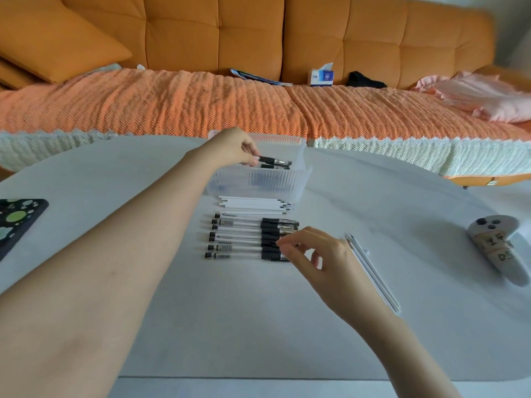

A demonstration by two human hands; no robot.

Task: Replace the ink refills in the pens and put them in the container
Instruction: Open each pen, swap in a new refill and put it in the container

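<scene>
Holding a pen [274, 161] above the container [258, 183] rim (left hand [230, 147]).

One view here, worn on the person's head, looking forward and down over the worktop [258, 326], the wide lens bending its far edge into a curve. It sits close: both forearms come in from the bottom of the frame, left hand [230, 147] near the far edge, right hand [316, 254] at mid-worktop. Straight ahead, beyond that far edge, the sofa [258, 33] fills the top.
</scene>
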